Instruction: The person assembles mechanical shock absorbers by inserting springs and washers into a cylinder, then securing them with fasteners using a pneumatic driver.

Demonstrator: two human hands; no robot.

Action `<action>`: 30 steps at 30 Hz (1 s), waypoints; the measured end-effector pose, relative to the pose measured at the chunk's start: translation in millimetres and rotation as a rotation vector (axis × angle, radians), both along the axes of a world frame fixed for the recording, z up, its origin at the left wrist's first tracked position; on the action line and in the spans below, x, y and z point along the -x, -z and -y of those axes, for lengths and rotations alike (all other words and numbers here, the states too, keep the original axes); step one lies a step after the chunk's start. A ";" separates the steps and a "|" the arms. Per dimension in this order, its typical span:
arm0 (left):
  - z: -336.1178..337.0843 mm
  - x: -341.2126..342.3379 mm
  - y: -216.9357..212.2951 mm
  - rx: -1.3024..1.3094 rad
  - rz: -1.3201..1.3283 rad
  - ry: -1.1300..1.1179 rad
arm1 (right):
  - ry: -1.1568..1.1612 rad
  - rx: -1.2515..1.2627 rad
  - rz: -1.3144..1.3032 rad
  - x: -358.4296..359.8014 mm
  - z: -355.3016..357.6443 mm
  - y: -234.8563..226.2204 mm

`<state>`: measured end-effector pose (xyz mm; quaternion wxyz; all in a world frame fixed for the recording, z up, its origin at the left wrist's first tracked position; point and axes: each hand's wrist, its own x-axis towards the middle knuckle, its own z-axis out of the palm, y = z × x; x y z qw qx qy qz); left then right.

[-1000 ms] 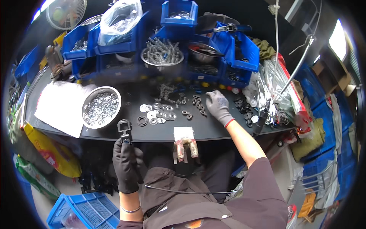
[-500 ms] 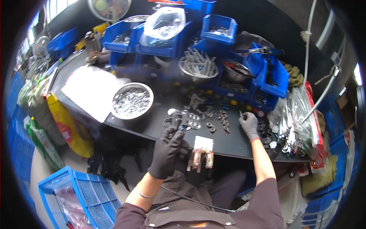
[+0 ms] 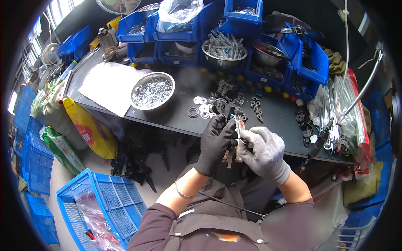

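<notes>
My left hand [image 3: 212, 146], in a dark glove, is closed around a black part [image 3: 224, 107] with a small blue fitting on it. Right beside it, my right hand [image 3: 264, 151] in a light grey glove pinches a slim orange-and-silver piece [image 3: 240, 124] against that part; its exact kind is unclear. On the table beyond lie flat ring washers [image 3: 204, 108], a pile of small springs [image 3: 226, 87] and a row of short metal bushings [image 3: 256, 108]. A small stand [image 3: 228, 160] at the table's front edge is mostly hidden by my hands.
A steel bowl [image 3: 171, 95] of small metal pieces stands left beside white paper [image 3: 104, 88]. Blue bins [image 3: 176, 35] and a bowl of springs [image 3: 224, 62] line the back. A dark slim tool [image 3: 318, 146] hangs at the right. A blue crate [image 3: 113, 196] sits lower left.
My right hand has come from the table's right side to meet my left, bringing a slim piece. My left hand has shifted right and up in the picture. The view has tilted slightly.
</notes>
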<state>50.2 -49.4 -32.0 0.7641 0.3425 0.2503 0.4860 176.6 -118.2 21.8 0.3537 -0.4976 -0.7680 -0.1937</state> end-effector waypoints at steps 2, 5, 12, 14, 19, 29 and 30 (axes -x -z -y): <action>-0.1 -3.5 5.9 -0.022 0.034 -0.036 | 0.054 -0.074 0.061 3.4 1.3 5.1; -0.8 -7.3 15.8 -0.076 -0.002 -0.118 | 0.089 -0.068 0.054 11.1 1.9 12.1; 5.6 -14.9 20.4 -0.166 -0.017 -0.120 | 0.154 -0.018 0.001 16.5 -1.9 19.5; 4.0 -11.1 23.6 -0.190 -0.027 -0.108 | 0.131 -0.038 -0.002 21.9 -8.8 20.0; 3.0 -2.0 1.5 -0.204 -0.023 0.086 | 0.161 -0.027 -0.140 19.5 -20.2 28.6; -16.1 35.8 2.7 -0.103 0.046 0.214 | -0.076 0.190 -0.328 18.5 -22.0 16.6; -15.2 42.7 -1.2 -0.091 -0.044 0.193 | -0.196 0.222 -0.420 10.6 -24.3 15.7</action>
